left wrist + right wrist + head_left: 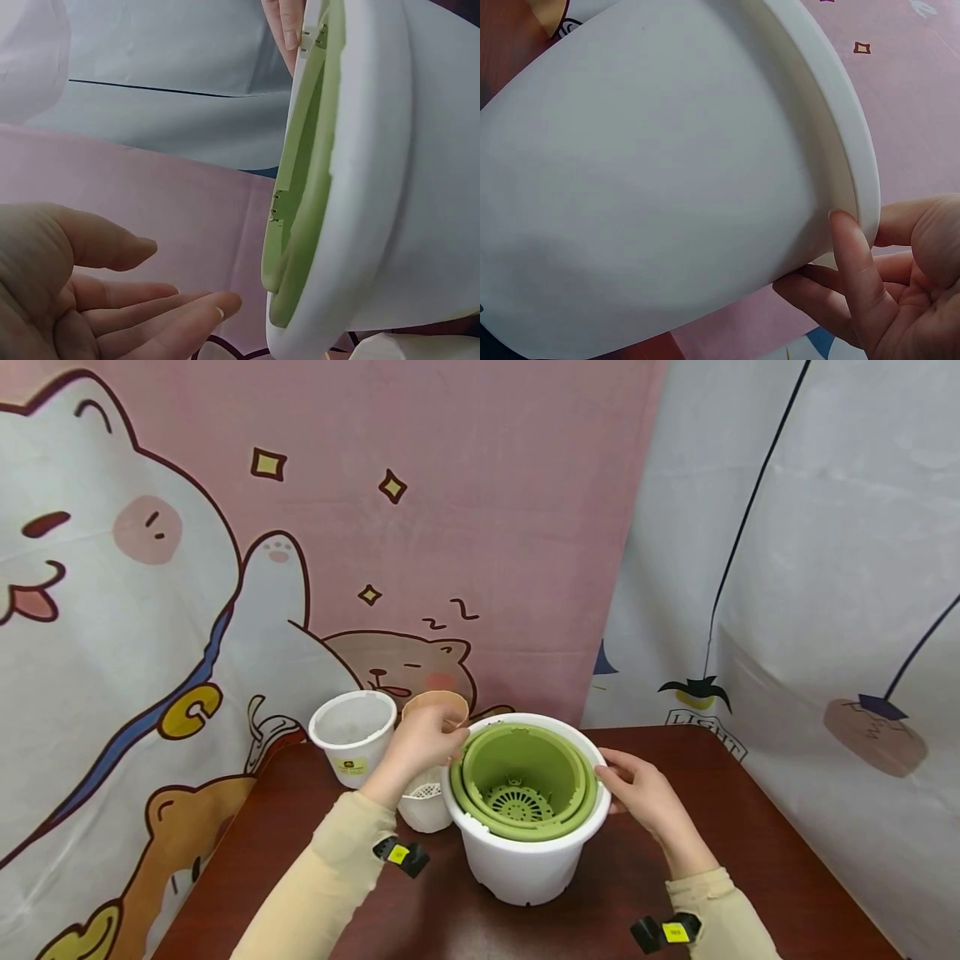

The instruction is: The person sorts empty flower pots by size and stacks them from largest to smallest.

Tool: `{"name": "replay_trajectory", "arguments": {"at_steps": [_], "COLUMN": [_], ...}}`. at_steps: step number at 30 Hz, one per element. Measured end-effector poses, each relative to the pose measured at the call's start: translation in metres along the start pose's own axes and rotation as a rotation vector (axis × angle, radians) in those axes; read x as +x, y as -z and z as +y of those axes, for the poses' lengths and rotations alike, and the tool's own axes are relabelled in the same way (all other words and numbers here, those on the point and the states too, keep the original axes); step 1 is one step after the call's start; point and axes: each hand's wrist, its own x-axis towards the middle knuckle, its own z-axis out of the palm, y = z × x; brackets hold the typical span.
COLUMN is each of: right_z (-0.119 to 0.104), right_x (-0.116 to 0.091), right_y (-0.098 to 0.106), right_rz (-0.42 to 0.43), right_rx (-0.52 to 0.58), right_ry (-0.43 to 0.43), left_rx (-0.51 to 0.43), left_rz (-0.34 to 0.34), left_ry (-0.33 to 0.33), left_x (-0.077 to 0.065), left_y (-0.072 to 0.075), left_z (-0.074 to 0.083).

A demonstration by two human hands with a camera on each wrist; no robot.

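A large white flower pot (521, 870) stands upright on the table. Nested inside it are green plastic pots (517, 750), the innermost with a slotted bottom (520, 804). My right hand (641, 789) pinches the white pot's rim at the right; in the right wrist view its fingers (859, 274) curl beneath the rim, with the thumb at the far side. Over by the left rim is my left hand (426, 739). The left wrist view has this hand (112, 292) apart from the pot, fingers loosely bent and nothing between them.
Behind my left hand stand a white pot (352, 739) with a yellow label and a tan pot (435, 698), partly covered by the hand. A smaller white pot (426, 814) with a perforated insert sits left of the large one. Printed cloth (487, 527) hangs behind the dark red table (675, 877).
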Motion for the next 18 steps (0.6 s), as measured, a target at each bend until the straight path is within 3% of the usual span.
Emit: {"name": "replay_trajectory", "arguments": {"at_steps": [4,10,18], "right_z": [-0.001,-0.001,-0.001], "right_x": [0.000,0.000,0.000], "right_y": [0.000,0.001,0.000], "right_rz": [0.000,0.001,-0.004], "right_rx": [-0.003,0.001,0.008], "right_ry": [-0.005,-0.011,-0.011], "left_rx": [0.085,0.046,0.029], "left_rz": [0.032,0.011,0.038], "left_ry": [-0.032,-0.054,-0.118], "left_x": [-0.002,-0.008,-0.016], "left_y": [0.001,0.003,0.000], "left_z": [-0.004,-0.008,-0.015]}}
